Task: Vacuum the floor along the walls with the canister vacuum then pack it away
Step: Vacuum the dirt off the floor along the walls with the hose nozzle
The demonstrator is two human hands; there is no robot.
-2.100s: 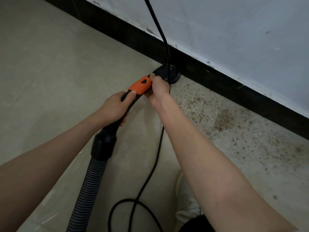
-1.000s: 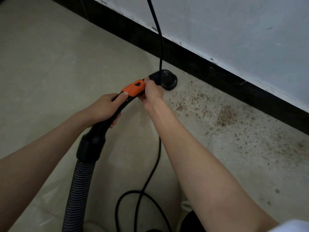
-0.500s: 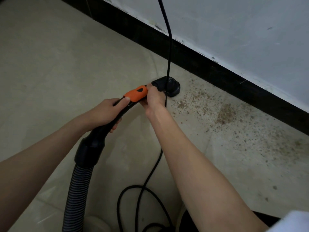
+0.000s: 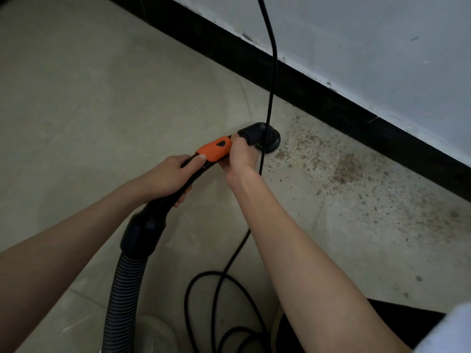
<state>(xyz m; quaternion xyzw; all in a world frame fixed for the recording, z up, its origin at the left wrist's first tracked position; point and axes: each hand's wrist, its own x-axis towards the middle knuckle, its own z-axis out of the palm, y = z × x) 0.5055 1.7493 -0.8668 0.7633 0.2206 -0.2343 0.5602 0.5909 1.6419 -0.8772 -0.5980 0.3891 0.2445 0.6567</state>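
Head view: the only view; it looks down past both forearms to the floor beside a wall.
Left hand: fingers curled round the black curved handle tube, thumb lying toward the orange slider; this rear grip appears to steer and carry the weight of the hose.
Right hand: gripping the tube just ahead of the orange slider, close behind the nozzle, apparently to press and aim it precisely.
Round brush nozzle: down on the floor, near the black skirting but apart from it, at the left edge of the dirt.
Dirt: brown specks spread rightward along the skirting; the floor left of the nozzle looks cleaner, so I judge the pass runs left to right with much left to do.
Ribbed hose: trails from the handle cuff back toward the person; the canister itself is not clearly seen.
Power cord: hangs from above across the nozzle and loops on the floor below the arms.
Risk: the cord crossing the nozzle could snag or be dragged.
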